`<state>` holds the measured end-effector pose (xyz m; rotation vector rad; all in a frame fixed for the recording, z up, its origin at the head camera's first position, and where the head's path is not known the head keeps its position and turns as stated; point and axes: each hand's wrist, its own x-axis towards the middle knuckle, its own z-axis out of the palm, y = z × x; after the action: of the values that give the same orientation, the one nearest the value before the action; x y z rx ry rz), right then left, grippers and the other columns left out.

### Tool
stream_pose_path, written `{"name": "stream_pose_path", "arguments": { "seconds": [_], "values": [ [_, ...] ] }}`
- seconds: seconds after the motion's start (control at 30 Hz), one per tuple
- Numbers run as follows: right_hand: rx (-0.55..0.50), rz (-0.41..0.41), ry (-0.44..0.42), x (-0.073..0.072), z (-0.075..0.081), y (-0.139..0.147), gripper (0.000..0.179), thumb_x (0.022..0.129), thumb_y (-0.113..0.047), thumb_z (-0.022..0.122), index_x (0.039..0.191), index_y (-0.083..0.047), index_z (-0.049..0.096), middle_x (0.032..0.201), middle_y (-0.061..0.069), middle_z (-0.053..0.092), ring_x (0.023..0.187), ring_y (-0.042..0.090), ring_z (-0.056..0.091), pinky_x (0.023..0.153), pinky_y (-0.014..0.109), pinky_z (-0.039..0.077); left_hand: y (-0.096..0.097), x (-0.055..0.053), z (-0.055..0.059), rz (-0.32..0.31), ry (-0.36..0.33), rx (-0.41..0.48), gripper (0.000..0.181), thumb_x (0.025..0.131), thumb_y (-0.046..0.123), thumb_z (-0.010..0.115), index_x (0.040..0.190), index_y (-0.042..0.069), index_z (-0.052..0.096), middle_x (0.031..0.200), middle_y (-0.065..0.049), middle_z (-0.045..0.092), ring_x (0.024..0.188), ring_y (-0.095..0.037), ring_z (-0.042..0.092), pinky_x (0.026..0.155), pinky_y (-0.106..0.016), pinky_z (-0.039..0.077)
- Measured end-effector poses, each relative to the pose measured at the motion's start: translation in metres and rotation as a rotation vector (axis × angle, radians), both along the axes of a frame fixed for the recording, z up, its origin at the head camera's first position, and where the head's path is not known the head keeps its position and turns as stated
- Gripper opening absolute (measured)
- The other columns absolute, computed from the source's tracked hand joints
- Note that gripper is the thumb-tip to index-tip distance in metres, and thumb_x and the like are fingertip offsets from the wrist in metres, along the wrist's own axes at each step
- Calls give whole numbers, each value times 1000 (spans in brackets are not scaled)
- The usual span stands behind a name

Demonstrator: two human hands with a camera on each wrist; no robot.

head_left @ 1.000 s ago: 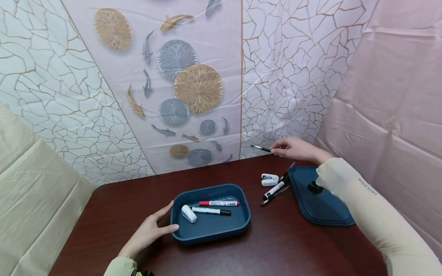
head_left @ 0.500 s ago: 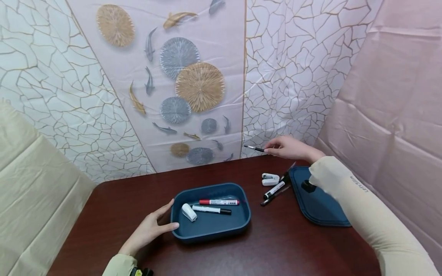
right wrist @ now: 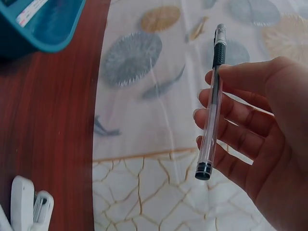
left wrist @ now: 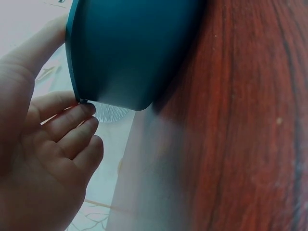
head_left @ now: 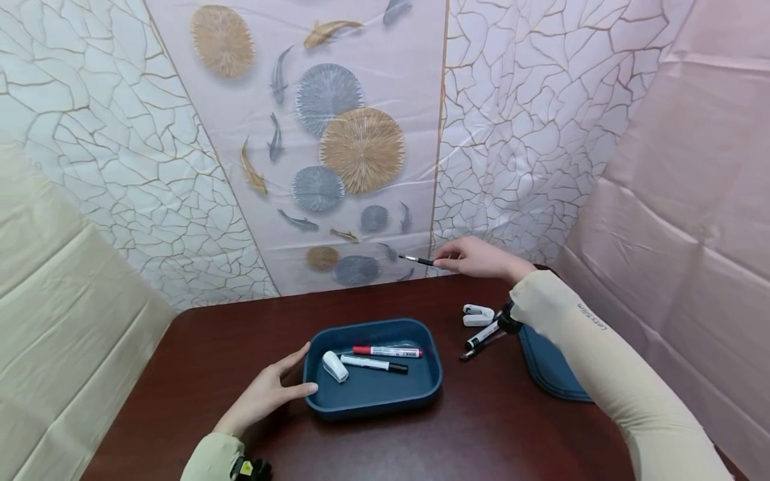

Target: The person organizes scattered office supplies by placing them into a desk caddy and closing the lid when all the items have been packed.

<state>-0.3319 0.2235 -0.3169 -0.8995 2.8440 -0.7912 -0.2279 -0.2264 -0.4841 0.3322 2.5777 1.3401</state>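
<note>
Cream sleeve point(head_left: 207, 459) leads to the left hand point(head_left: 265, 395), unclenched, its spread thumb and fingers touching the rim of the blue tray point(head_left: 385, 406), probably to keep it steady. Beyond the far right corner, the pen point(head_left: 417, 260) hangs in air, pinched by the right hand point(head_left: 481, 257) so both ends are free. Open space separates it from the rim; farther right, a white stapler-like thing point(head_left: 477, 321) lies near the blue lid point(head_left: 555, 369).

Table point(head_left: 234, 341): dark red-brown wood, visible grain, sheen near front. Directly on it: blue bin point(head_left: 385, 406), upright, near middle; right of it, white stapler-like item point(head_left: 478, 321), black-capped marker point(head_left: 483, 335), dark pen point(head_left: 468, 355) just beside; farther right, blue lid point(head_left: 553, 367), flat, partly hidden.
</note>
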Motion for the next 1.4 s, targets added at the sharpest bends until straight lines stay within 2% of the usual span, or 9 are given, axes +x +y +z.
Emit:
{"name": "stream_pose_path", "arguments": {
  "seconds": [0.33, 0.47, 0.7, 0.97, 1.2, 1.4],
  "values": [
    [-2, 51, 22, -2, 3, -27, 27, 102, -28, 61, 121, -13, 73, 114, 2, 71, 100, 20, 67, 88, 45, 54, 6, -8, 5, -26, 13, -3, 85, 83, 44, 82, 156, 28, 41, 158, -3, 40, 147, -35, 33, 111, -63, 32],
    [14, 111, 41, -5, 1, -43, 26, 102, -26, 62, 120, -12, 74, 113, 1, 72, 97, 17, 68, 88, 43, 54, 6, -8, 4, -23, 4, 4, 85, 83, 43, 82, 156, 29, 41, 159, -1, 39, 147, -33, 32, 112, -63, 31],
    [27, 173, 1, -2, 3, -72, 24, 103, -25, 60, 119, -14, 73, 114, 1, 71, 96, 14, 67, 87, 40, 54, 3, -7, 1, -23, -1, 8, 84, 84, 43, 82, 156, 29, 41, 159, 0, 39, 147, -32, 32, 112, -62, 31],
    [42, 242, -5, -1, 0, -100, 23, 103, -29, 60, 119, -18, 74, 114, -5, 69, 99, 9, 64, 89, 37, 53, 1, -5, 1, -19, -5, 22, 84, 84, 43, 81, 156, 28, 40, 159, -1, 39, 147, -33, 31, 112, -63, 31],
    [51, 296, -22, 3, -1, -117, 25, 103, -28, 60, 119, -16, 74, 112, -6, 70, 100, 9, 65, 89, 35, 53, -2, -2, 1, -12, 1, 18, 83, 84, 43, 81, 156, 28, 40, 159, -2, 39, 147, -34, 31, 112, -64, 31],
    [60, 331, -52, 7, -8, -127, 22, 104, -28, 59, 117, -20, 74, 108, -8, 70, 98, 6, 64, 89, 32, 53, -3, -1, 1, -13, 16, 14, 83, 85, 43, 80, 156, 27, 40, 159, -3, 38, 147, -35, 31, 112, -64, 30]
  ]
}}
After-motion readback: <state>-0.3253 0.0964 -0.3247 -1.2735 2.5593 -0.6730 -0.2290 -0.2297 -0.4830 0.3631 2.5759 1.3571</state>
